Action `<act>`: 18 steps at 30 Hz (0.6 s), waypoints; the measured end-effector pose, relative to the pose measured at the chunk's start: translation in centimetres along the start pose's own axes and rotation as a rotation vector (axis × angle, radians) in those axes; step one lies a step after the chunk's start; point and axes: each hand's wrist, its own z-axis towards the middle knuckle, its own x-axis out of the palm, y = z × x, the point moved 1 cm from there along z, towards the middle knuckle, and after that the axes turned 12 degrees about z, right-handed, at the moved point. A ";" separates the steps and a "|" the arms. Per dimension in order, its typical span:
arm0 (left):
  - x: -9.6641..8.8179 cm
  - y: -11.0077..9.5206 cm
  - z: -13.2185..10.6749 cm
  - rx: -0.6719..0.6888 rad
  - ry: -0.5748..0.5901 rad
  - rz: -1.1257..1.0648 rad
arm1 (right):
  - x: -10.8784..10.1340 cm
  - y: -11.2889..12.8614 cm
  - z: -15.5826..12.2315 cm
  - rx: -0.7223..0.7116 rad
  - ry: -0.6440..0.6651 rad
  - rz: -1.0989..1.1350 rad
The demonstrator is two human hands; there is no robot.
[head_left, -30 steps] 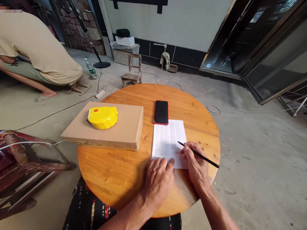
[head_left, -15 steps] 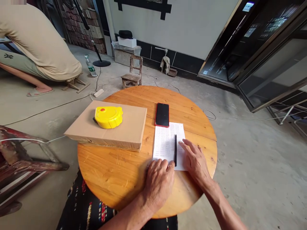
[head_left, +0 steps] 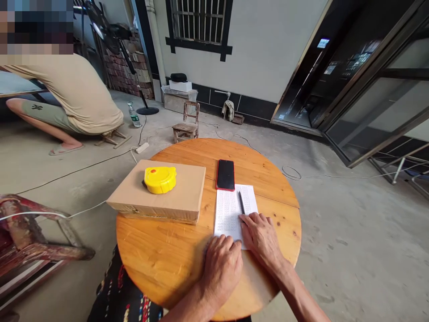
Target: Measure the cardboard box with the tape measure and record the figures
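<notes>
A printed sheet of paper [head_left: 228, 210], covered in columns of small characters, lies on the round wooden table [head_left: 161, 250]. My left hand [head_left: 223, 261] rests at its lower left edge, fingers curled under and their tips hidden. Over the sheet's right side, my right hand [head_left: 261, 232] is closed around the lower part of a black pen [head_left: 241, 202]. The pen's upper part sticks out past the thumb and index finger, slanting up to the left. Just beyond the sheet's top edge is a phone [head_left: 225, 175] in a red case, its screen dark.
On the table's left side sits a flat cardboard box [head_left: 187, 188] with a yellow tape measure [head_left: 161, 180] on top. A red wooden stool [head_left: 43, 250] stands at the left. Behind the table is a small wooden chair [head_left: 186, 125]. Another person [head_left: 83, 94] crouches at far left.
My right hand has moved left across the sheet and closed on the pen, whose top now leans left. My left hand stays at the sheet's lower edge. The view has tilted upward.
</notes>
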 end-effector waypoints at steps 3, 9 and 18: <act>0.0 0.0 0.0 0.005 -0.006 0.006 | 0.1 -1.0 2.1 -0.008 -0.031 -0.028; 0.0 0.0 0.0 0.001 0.000 0.026 | -0.6 -1.8 1.6 0.013 -0.106 0.027; -1.5 0.7 -0.2 0.143 -0.101 -0.049 | -1.1 -2.3 -4.2 0.058 -0.272 0.205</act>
